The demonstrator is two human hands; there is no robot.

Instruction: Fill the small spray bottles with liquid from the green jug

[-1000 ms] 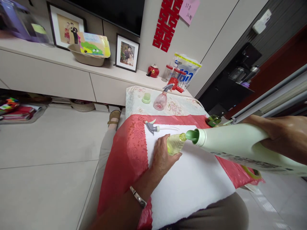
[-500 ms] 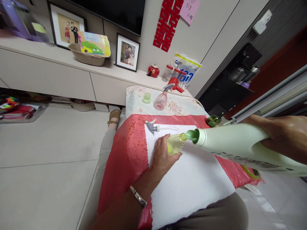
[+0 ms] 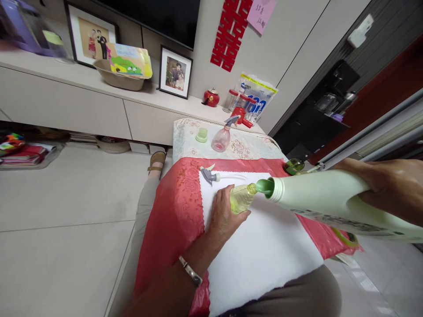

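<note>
My left hand [image 3: 224,211] is wrapped round a small clear yellow spray bottle [image 3: 242,199], its open neck tilted to the right. My right hand [image 3: 393,185] grips the handle of a large pale green detergent jug [image 3: 324,187], tipped on its side. The jug's green spout meets the bottle's neck; whether liquid is flowing I cannot tell. A grey spray head [image 3: 209,175] with a thin clear tube lies on the white cloth [image 3: 257,251] behind the bottle. Farther back stand a green cap [image 3: 201,134] and a pink spray bottle [image 3: 221,139] with a grey trigger.
Red plastic sheeting [image 3: 175,198] covers the near part of the table, under the white cloth. A dark green bottle [image 3: 293,166] is at the right edge. On the cabinet behind are picture frames [image 3: 176,72], a red teapot [image 3: 211,97] and glass jars [image 3: 230,101].
</note>
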